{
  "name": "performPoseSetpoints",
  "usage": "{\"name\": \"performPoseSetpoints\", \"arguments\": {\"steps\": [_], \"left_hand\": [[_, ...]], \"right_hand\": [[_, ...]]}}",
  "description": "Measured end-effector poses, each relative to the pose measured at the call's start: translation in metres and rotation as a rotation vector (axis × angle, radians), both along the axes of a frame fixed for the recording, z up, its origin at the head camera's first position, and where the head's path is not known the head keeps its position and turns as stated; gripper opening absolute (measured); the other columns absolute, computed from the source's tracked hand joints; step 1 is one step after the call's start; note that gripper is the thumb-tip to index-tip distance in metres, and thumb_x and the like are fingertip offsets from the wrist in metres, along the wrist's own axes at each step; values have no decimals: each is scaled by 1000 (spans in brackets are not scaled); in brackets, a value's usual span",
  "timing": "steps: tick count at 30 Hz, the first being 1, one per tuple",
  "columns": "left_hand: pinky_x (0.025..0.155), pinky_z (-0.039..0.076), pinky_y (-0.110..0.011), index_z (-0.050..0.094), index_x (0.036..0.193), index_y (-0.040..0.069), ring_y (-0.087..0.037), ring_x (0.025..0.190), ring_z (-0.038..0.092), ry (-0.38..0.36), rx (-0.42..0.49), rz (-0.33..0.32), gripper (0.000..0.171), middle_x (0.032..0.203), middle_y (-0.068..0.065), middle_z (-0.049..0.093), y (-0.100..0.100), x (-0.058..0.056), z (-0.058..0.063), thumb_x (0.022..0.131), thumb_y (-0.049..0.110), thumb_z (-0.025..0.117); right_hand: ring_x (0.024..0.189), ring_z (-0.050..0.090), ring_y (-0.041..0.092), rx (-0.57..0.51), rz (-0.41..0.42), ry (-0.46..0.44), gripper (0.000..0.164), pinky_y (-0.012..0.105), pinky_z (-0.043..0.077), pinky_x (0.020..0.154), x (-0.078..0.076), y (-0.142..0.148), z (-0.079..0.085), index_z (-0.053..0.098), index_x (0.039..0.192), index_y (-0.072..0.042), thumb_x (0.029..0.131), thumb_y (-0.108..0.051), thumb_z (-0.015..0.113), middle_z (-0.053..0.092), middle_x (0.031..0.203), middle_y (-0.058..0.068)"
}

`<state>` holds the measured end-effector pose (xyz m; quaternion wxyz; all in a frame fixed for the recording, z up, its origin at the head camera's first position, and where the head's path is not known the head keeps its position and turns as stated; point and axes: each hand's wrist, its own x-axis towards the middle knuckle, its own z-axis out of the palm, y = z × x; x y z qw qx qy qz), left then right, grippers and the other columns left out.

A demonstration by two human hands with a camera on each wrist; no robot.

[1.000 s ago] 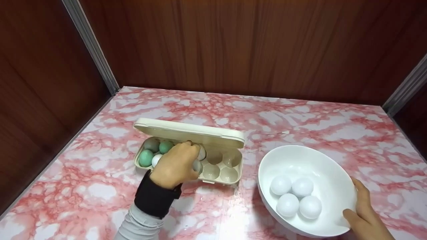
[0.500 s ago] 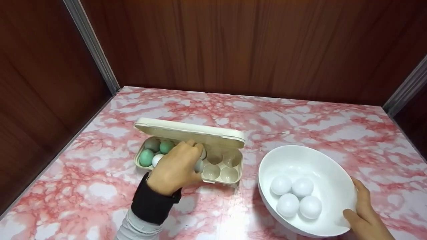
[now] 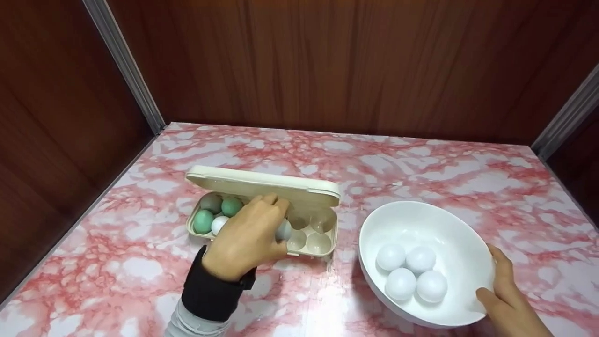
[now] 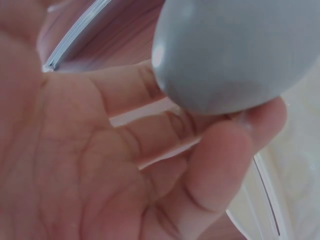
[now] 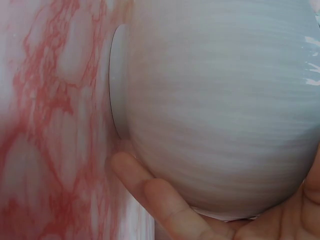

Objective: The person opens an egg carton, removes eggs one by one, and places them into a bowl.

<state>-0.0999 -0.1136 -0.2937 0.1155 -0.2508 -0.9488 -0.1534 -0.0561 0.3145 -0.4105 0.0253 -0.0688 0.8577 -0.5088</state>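
Note:
My left hand reaches over the cream egg carton, its thumb and fingers gripping a white egg. Up close in the left wrist view, that egg looks smooth and greyish, with the fingers behind and under it. Green eggs and a white egg sit in the carton's left cups; the middle cups are hidden by my hand. On the right, my right hand grips the side of a tilted white bowl. Several white balls lie in it.
The carton's lid stands raised along its back edge. Cups at the carton's right end hold nothing. A red-and-white marbled tabletop lies beneath, with brown wood panels behind and at the left.
My left hand has shifted slightly to the right and up with the egg between its fingers. The whole view has shifted a little; my right hand keeps its grip on the bowl.

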Motion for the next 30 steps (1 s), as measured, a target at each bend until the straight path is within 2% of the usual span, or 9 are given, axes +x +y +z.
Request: {"name": "performPoseSetpoints", "arguments": {"steps": [10,15,18,21,24,30], "left_hand": [[74,49,-40,58,85,6,-26,81,56,7,41,-26,22,87,-7,56,9,0,6,66,8,69],[69,50,-41,58,89,7,-26,82,57,35,24,-40,24,88,-6,56,16,-1,8,68,9,69],[65,50,-38,58,92,9,-23,83,57,15,5,-34,27,90,-4,56,19,-3,10,68,11,69],[64,48,-35,57,90,10,-22,81,56,-1,5,-59,27,89,-4,55,21,-6,11,67,13,70],[64,47,-34,56,88,10,-22,78,56,3,14,-110,26,88,-5,55,23,-12,10,67,14,71],[66,46,-33,56,88,8,-21,77,54,7,27,-169,27,86,-6,55,29,-19,12,68,16,72]], "right_hand": [[105,41,-13,-28,-6,-27,77,12,42,78,0,-1,-3,-8,153,-14,92,13,32,12,145,25],[107,39,-14,-28,-7,-27,76,8,39,80,1,-2,-2,-9,153,-13,93,12,32,12,145,24],[107,39,-14,-38,-4,-17,77,8,39,80,1,-2,-2,-8,153,-14,92,13,31,12,145,24],[107,40,-12,-25,-1,-16,77,11,41,79,0,-3,-1,-8,153,-14,92,13,32,12,145,23],[105,41,-10,-3,-6,-27,77,15,44,76,0,-3,1,-9,152,-13,92,12,32,13,144,23],[104,39,-12,2,-11,14,79,15,43,76,-1,-2,1,-7,153,-13,90,15,33,13,143,22]]}}
